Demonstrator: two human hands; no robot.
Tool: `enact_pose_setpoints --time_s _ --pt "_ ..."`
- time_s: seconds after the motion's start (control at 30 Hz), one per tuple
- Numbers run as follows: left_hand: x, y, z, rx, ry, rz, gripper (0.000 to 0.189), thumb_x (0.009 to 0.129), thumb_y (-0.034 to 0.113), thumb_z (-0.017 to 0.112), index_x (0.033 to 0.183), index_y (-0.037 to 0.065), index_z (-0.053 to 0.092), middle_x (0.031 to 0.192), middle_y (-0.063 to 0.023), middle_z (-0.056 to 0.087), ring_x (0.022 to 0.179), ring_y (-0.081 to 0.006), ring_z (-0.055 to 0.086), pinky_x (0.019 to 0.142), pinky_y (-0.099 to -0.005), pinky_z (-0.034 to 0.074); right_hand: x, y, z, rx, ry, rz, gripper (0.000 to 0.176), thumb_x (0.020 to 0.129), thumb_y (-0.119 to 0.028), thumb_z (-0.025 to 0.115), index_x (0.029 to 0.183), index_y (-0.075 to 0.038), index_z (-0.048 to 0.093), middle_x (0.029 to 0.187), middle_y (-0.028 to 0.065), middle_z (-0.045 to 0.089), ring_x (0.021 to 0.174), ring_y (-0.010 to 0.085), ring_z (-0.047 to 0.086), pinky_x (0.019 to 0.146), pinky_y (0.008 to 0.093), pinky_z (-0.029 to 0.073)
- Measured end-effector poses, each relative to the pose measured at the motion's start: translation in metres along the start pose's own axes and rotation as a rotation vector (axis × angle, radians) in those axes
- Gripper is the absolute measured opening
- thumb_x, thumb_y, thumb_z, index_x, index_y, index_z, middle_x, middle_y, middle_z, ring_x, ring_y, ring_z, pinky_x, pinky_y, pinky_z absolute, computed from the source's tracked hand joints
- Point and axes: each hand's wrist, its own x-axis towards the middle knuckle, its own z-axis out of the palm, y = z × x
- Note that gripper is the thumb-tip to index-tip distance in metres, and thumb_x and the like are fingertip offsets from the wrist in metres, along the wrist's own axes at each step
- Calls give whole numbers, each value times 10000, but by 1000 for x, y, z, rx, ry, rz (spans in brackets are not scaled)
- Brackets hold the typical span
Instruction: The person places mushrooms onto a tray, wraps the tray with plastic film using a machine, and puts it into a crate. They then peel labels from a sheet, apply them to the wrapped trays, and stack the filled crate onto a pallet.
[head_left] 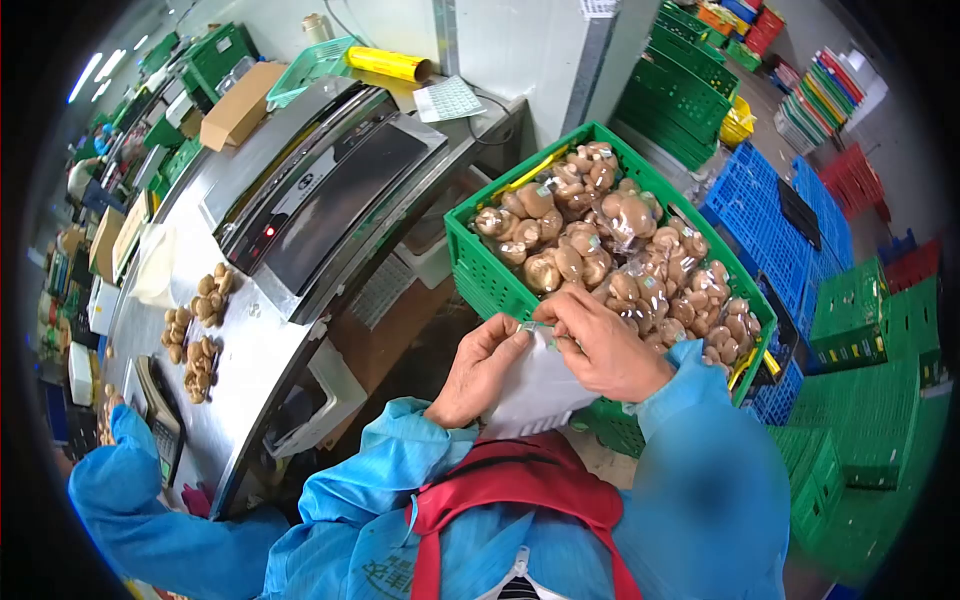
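My left hand (476,372) pinches the upper left edge of a white sheet (535,392) between thumb and fingers. The sheet hangs in front of my red apron (520,470). My right hand (608,348) is closed, its thumb and fingertips pinched at the sheet's top edge beside the left thumb. A small pale green label or tab (532,325) shows between the two hands; its print is too small to read. Just beyond the hands stands a green crate (462,250) filled with clear-bagged brown mushrooms (580,255), some bags carrying small stickers.
On the left, a metal table (262,350) holds loose mushroom clusters (200,370) and a dark-panelled machine (340,200). A co-worker's blue sleeve (125,460) reaches in at lower left. Blue crates (760,220) and green crates (850,400) stand at right.
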Motion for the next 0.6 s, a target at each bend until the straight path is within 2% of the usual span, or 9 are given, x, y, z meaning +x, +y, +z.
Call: enact_pose_setpoints --time_s 0.07,0.13,0.17,0.23,0.27,0.43,0.5,0.6 --pt "-2 0 -3 -65 10 -8 112 908 137 526 905 25 536 812 41 522 757 -29 438 672 -205 380 1 -6 3 -33 3 -36 356 727 71 436 1078 11 444 1034 195 460 955 363 511 815 422 440" --pt "-3 1 1 -305 23 -13 128 872 106 575 966 35 526 865 30 531 819 -44 462 741 -212 393 1 -8 5 -65 33 -105 397 694 86 454 1084 16 446 1032 205 450 981 390 483 849 440 417" --pt "-3 5 4 -303 28 -5 128 872 106 575 966 35 526 865 30 531 819 -44 462 741 -212 393 0 -10 5 -67 32 -114 397 694 86 454 1084 16 446 1032 205 450 981 390 483 849 440 417" --pt "-4 14 12 -231 40 21 239 814 68 643 1015 37 516 909 12 540 877 -63 476 800 -225 398 -1 -13 3 -111 59 -154 435 686 101 458 1113 17 443 1030 210 448 982 393 478 862 439 410" --pt "-1 10 13 -135 75 93 331 753 26 693 1033 42 518 921 -4 550 878 -83 493 802 -233 411 -1 -14 2 -130 50 -165 472 683 108 464 1145 20 431 1038 210 447 997 388 481 867 433 418" --pt "3 11 17 30 132 75 348 730 -1 688 1028 50 516 912 -10 555 821 -83 511 724 -228 440 -9 -12 -1 -146 51 -220 500 689 105 478 1178 25 410 1056 215 446 1025 376 487 862 415 441" --pt "4 14 20 59 139 63 348 724 -9 684 1024 53 517 900 -9 556 798 -81 517 698 -226 447 -12 -10 -4 -108 115 -257 418 728 95 466 1135 2 451 1064 198 477 953 377 539 780 414 474" --pt "7 14 24 34 150 61 330 722 -12 679 1005 49 519 885 -8 558 771 -72 522 669 -220 450 -12 -1 -12 -46 71 -263 431 729 92 471 1150 1 449 1094 195 482 972 368 538 828 408 458"
